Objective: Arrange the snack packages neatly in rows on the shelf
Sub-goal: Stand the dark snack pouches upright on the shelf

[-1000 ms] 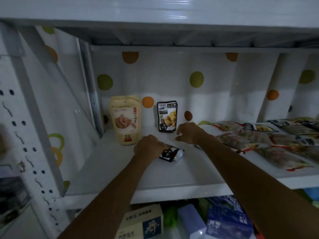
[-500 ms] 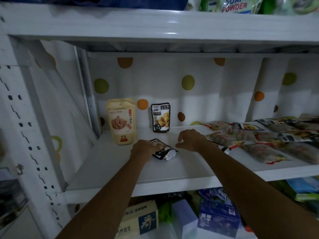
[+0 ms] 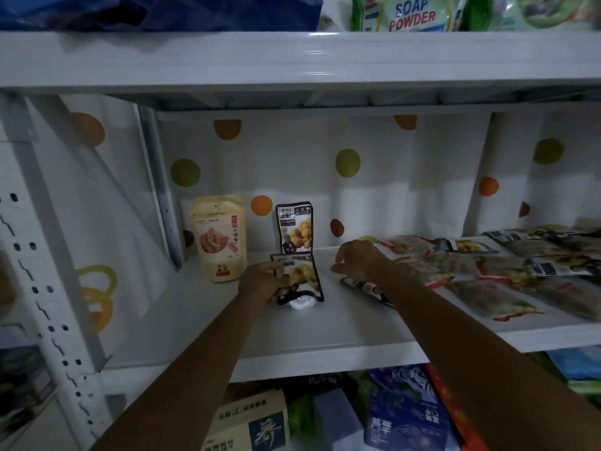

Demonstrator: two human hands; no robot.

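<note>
starting at the far left of the shelf [image 3: 325, 330], a beige pouch [image 3: 218, 237] stands upright near the corner post. just to its right a black chestnut pouch [image 3: 294, 227] stands against the dotted backing. these two look like the start of a back row. in front of the black one, the left hand [image 3: 261, 281] grasps a second black pouch [image 3: 299, 276] by its left edge. it holds the pouch nearly upright, with the silvery bottom gusset touching the shelf. the step in hand seems to be standing this pouch in line directly ahead of its twin.

to the right, the right hand [image 3: 356, 260] hovers with fingers loosely bent and nothing in them. a flat dark packet [image 3: 366, 286] lies just under its wrist; whether they touch i cannot tell. further right, a heap of loose packets [image 3: 494, 275] lies flat and overlapping, not yet sorted.

the next move likely calls for settling the held pouch square on its base, label forward, so it can stand once let go. the free hand is well placed to steady it or to pick up the flat packet below.
</note>
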